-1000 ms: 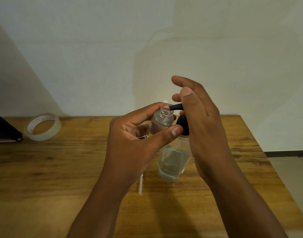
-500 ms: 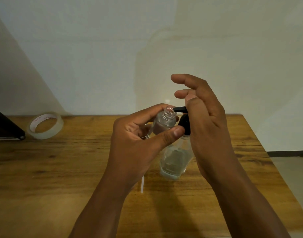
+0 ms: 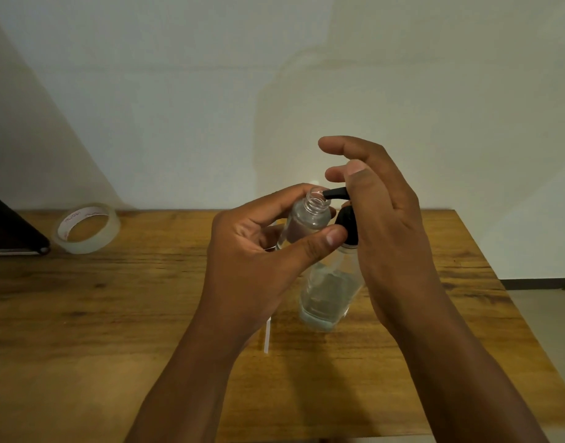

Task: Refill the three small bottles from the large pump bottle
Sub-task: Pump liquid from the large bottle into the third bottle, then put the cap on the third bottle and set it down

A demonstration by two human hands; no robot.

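Since the earlier frames the right hand has lifted a little off the pump and then settled again, its thumb back above the black pump head, while the left hand has kept the small bottle in almost the same spot. The left hand grips that small clear bottle between thumb and fingers, tilted, its open threaded neck right at the tip of the pump spout. The right hand is loosely spread, fingers relaxed and partly lifted, the thumb over the pump head; whether it presses at this instant I cannot tell. The large pump bottle stands upright on the tabletop, liquid only in its lower part. The small bottle looks barely filled, so this refill seems under way rather than done. The other two small bottles are not in view, so their state is unknown. A roll of clear tape lies well apart at the far left.
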